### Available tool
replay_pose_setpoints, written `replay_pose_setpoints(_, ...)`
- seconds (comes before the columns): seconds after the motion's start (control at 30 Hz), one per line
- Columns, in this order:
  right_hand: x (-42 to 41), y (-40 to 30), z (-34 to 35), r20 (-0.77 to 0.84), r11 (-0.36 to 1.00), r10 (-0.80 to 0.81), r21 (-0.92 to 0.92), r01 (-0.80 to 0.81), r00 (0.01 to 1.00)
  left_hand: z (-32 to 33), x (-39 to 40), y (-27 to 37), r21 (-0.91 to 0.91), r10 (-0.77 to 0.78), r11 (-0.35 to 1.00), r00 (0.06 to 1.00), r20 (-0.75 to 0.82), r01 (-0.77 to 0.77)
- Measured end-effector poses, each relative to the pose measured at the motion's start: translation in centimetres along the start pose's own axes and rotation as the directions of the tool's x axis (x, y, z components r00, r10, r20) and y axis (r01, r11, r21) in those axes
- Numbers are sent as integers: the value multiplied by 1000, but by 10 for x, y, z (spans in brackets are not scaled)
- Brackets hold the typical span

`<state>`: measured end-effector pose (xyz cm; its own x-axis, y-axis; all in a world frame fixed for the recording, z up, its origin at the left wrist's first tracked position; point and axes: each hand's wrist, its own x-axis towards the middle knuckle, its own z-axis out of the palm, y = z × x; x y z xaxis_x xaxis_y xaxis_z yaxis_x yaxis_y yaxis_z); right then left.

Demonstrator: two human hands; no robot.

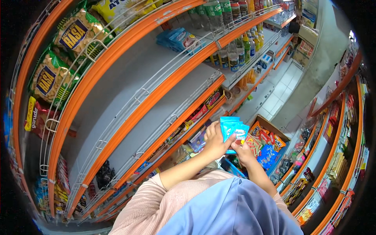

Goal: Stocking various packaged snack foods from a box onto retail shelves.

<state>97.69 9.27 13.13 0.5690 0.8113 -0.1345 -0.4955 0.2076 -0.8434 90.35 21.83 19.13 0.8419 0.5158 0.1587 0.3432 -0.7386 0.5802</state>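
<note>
Several light-blue snack packets [232,129] are fanned together between my two hands, in front of my body. My left hand [216,139] grips them along their left side, its thumb across the lower part. At their lower right edge, my right hand [243,151] pinches the packets with thumb and fingers. Below and beyond the hands stands an open cardboard box [265,121] full of mixed snack packets, among them orange bags [279,143] and dark-blue packets [268,157]. Similar light-blue packets [179,39] lie in a pile on a shelf to the upper left.
Shelves with orange edges [147,101] and wire rails curve along my left. Peanut bags [75,32] sit on them, with bottles [214,14] farther back. Another snack rack [332,155] stands close on my right. White floor tiles [273,95] show ahead beside a grey pillar [320,58].
</note>
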Motion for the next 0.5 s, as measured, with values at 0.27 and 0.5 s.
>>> replay_pose_setpoints(0.27,-26,-12,-27,-155,990,-53,121,72,986,-180,92,67,360,625,772,727,-284,-524)
replay_pose_setpoints(0.5,-44,2,-56,-171,991,-46,120,67,984,-243,228,22,466,514,797,837,-189,-384)
